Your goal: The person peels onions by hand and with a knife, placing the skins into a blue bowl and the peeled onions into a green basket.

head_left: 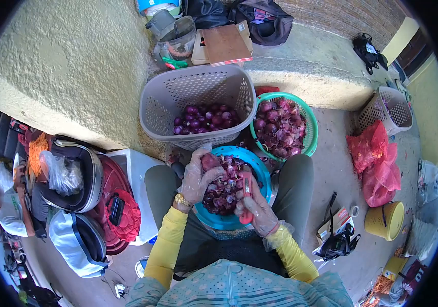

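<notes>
In a clear plastic glove, my left hand is closed around a red onion over the left side of a blue basin. My right hand, gloved too, grips the red handle of a knife above the basin's right side; I cannot make out its blade clearly. Dark red onion skins fill the basin, which sits between my knees. Beyond it, a grey laundry-style basket holds shiny peeled purple onions. Dry-skinned red onions fill a green basket at the right.
Red mesh sacks and a yellow bucket stand on the right. Another grey basket is farther back. A red lidded tub and bags crowd the left, where another person sits. Cardboard lies on the ledge ahead.
</notes>
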`<state>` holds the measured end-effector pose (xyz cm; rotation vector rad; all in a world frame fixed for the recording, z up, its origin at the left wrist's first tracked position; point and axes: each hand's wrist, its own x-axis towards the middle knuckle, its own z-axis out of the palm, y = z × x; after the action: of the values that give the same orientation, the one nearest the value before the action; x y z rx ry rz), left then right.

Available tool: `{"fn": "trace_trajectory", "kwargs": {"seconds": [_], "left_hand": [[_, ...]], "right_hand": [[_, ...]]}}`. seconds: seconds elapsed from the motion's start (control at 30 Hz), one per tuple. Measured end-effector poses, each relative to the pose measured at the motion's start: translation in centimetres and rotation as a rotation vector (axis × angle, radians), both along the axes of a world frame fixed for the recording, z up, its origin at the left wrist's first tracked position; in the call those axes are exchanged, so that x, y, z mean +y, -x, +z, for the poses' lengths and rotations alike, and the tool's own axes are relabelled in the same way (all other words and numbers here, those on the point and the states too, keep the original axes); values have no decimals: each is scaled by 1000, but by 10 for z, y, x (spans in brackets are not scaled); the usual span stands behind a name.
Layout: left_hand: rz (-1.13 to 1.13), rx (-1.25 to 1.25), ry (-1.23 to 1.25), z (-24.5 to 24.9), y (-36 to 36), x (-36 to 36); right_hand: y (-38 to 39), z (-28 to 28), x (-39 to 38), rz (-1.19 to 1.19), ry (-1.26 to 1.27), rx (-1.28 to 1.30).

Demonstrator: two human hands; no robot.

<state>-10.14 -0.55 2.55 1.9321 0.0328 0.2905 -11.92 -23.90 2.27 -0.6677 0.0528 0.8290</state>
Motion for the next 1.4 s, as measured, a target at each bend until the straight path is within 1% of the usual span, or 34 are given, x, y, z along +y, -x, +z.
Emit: {"fn": "trace_trajectory", "kwargs": {"seconds": [0.03, 0.07, 0.13, 0.17, 0.23, 0.37, 0.43, 0.47, 0.53, 0.57, 0.63, 0.67, 0.73, 0.97, 1.07, 1.17, 1.27, 1.37, 1.4], "left_hand": [[20, -36, 21, 0, -1, 0], [21, -37, 20, -1, -1, 0], [30, -9, 75, -3, -2, -3], [28, -10, 74, -5, -3, -4], [44, -53, 75, -5, -4, -5], [30, 16, 68, -3, -5, 0], [37, -77, -98, -7, -8, 0], [36, -76, -96, -8, -7, 0], [38, -161, -100, -8, -8, -2], [37, -162, -100, -8, -8, -1], [46, -160, -125, -7, -7, -1], [44, -161, -124, -7, -7, -1], [59, -154, -160, -7, -7, -2], [61, -161, -205, -8, -7, -3], [56, -151, -200, -9, -7, -3], [79, -208, -236, -12, -9, -5], [83, -180, -219, -14, -8, -10], [137, -174, -231, -14, -9, -15], [135, -134, -201, -14, -8, -17]], "right_hand": [[-1, 4, 4, -27, 27, -116], [-2, 9, 4, -26, 26, -118], [-2, 18, 3, -16, 145, -103], [-3, 16, 1, -17, 144, -103], [-2, 10, -3, -20, 404, -511], [-3, 6, 3, -77, 456, -603], [-4, 7, 4, -88, 495, -542], [-4, 6, 3, -88, 497, -541], [-5, 5, 2, -104, 595, -680], [-5, 6, 2, -105, 595, -680], [-5, 12, 2, -71, 819, -816], [-6, 15, 5, -72, 821, -816], [-9, 20, 13, -190, 867, -1116], [-7, 13, 23, -231, 856, -1177], [-5, 13, 25, -203, 889, -1156], [-6, 11, 27, -196, 908, -1183], [-2, 10, 32, -186, 951, -1198], [-7, 11, 39, -140, 1007, -1198], [-10, 13, 41, -118, 1023, -1176]]}}
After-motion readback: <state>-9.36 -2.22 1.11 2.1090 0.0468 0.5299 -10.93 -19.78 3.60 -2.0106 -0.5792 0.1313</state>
